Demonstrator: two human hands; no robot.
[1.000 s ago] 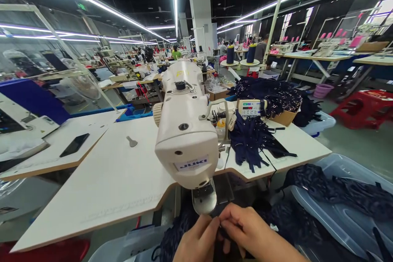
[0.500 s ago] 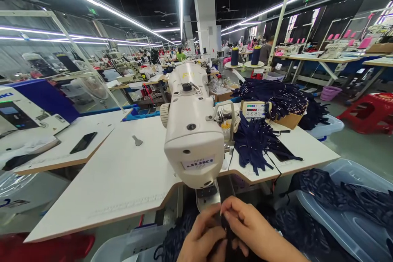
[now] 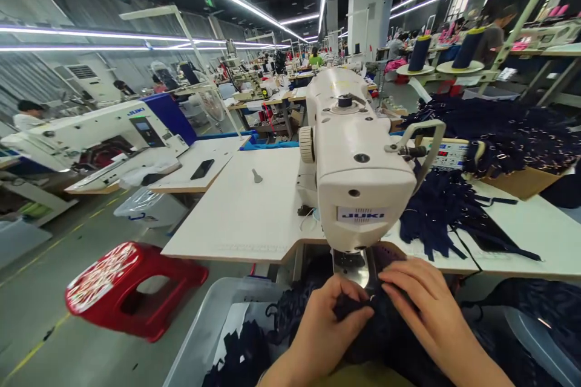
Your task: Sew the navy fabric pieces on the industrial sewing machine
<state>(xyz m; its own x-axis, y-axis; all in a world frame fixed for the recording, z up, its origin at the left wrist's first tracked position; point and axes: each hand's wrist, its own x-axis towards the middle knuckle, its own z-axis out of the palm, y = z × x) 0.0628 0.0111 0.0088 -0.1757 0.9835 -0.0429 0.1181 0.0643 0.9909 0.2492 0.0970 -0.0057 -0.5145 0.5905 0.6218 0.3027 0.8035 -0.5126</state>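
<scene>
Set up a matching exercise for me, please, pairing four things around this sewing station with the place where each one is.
Things:
1. red stool
2. black phone
3. thread cones
4. dark fabric

Places:
A. under the left hand and right hand, below the sewing machine head
B. on the floor
C. on round stands behind the machine
D. flat on the side table

Pairs: 1-B, 2-D, 3-C, 4-A.

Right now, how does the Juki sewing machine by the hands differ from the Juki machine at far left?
The near sewing machine faces the camera end-on; the far-left machine shows its long side. The far-left machine has a blue control panel; the near sewing machine shows none. Both have white bodies marked Juki.
</scene>
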